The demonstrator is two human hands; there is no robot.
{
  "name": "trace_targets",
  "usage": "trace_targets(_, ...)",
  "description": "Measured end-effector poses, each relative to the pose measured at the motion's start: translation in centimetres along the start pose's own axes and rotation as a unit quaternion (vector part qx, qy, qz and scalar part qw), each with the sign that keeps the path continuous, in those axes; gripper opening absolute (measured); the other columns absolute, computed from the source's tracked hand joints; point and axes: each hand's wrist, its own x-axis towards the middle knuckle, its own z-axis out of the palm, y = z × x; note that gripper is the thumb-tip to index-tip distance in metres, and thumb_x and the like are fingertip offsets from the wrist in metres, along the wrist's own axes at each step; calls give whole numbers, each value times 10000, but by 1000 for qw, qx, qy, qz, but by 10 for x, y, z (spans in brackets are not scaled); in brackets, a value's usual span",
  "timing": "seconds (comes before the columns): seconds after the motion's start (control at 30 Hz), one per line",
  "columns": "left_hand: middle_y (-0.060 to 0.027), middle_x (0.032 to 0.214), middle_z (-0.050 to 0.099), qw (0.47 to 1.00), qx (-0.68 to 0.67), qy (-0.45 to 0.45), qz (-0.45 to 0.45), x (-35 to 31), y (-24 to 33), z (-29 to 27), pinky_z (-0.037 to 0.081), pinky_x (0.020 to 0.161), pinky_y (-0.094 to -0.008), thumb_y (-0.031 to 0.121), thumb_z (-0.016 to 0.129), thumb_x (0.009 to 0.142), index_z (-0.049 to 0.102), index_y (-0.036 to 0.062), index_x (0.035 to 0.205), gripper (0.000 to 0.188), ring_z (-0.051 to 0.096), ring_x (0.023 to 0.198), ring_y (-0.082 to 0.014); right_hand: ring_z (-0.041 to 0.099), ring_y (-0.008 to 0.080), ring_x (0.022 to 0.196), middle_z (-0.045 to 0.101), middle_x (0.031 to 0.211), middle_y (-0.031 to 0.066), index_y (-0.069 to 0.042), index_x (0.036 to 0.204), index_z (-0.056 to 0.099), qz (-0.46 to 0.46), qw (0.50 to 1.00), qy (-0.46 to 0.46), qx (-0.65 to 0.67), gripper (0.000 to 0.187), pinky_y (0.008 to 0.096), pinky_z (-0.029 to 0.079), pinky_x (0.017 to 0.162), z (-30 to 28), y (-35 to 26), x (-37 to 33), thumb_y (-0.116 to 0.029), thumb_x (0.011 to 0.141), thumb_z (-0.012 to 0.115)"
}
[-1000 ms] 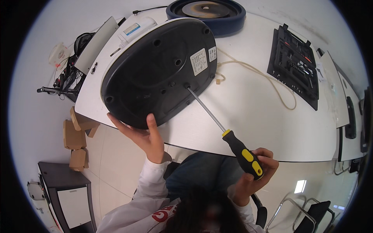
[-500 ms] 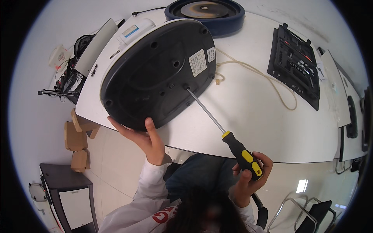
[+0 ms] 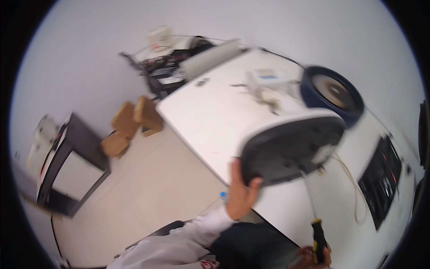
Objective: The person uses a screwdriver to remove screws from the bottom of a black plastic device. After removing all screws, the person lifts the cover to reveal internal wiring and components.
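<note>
Black underside of a round appliance (image 3: pixel 291 150) tilted up on the white tabletop (image 3: pixel 210 116), frame blurred. Left hand (image 3: pixel 239 195) open, palm pressed to the appliance's near rim. Right hand (image 3: pixel 316 259) wrapped around the black-and-yellow handle of a screwdriver (image 3: pixel 313 219), its shaft tip at the appliance's underside. Beyond the appliance: a blue-rimmed speaker (image 3: pixel 333 94). Right of it: a black circuit panel (image 3: pixel 380 179).
</note>
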Motion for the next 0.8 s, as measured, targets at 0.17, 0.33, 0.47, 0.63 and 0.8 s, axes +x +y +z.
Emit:
trace_targets(0.17, -359, 1350, 212, 998, -50, -28, 28, 3, -6, 0, 234, 1032, -418, 131, 565, 861, 67, -125, 1348, 742, 326, 1225, -447, 423, 166, 492, 501, 713, 118, 1, 1084, 407, -58, 984, -19, -166, 449, 283, 390, 422, -8, 13, 10, -299, 837, 633)
trace_targets(0.33, -309, 1224, 347, 995, -60, -6, 79, 10, -2, -2, 340, 920, -424, 46, 569, 833, 66, -20, 1390, 754, 445, 1033, -411, 447, 173, 510, 504, 717, 119, 10, 1077, 418, -25, 981, -3, -195, 441, 279, 388, 410, 4, -9, 17, -289, 838, 635)
trace_targets(0.47, -300, 1209, 358, 995, -64, -6, 77, 12, -3, -1, 337, 921, -416, 40, 564, 833, 71, -9, 1392, 748, 445, 1020, -400, 451, 174, 504, 526, 748, 133, 13, 1115, 402, -2, 983, -1, -182, 460, 279, 399, 410, 8, -7, 15, -314, 858, 598)
trace_targets(0.63, -298, 1219, 359, 995, -74, 0, 66, 12, -4, 1, 367, 886, -410, 49, 571, 832, 87, 11, 1393, 742, 458, 1010, -410, 448, 174, 465, 568, 769, 162, 21, 1195, 355, 14, 996, -13, -90, 503, 274, 401, 407, 18, -21, 16, -373, 909, 484)
trace_targets(0.8, -300, 1244, 359, 995, -29, 25, 88, 13, 0, -2, 429, 820, -400, 60, 588, 826, 111, 61, 1401, 747, 481, 1014, -431, 473, 189, 462, 579, 749, 172, 41, 1190, 374, 83, 990, 9, -110, 567, 293, 415, 423, 14, -18, 14, -408, 880, 527)
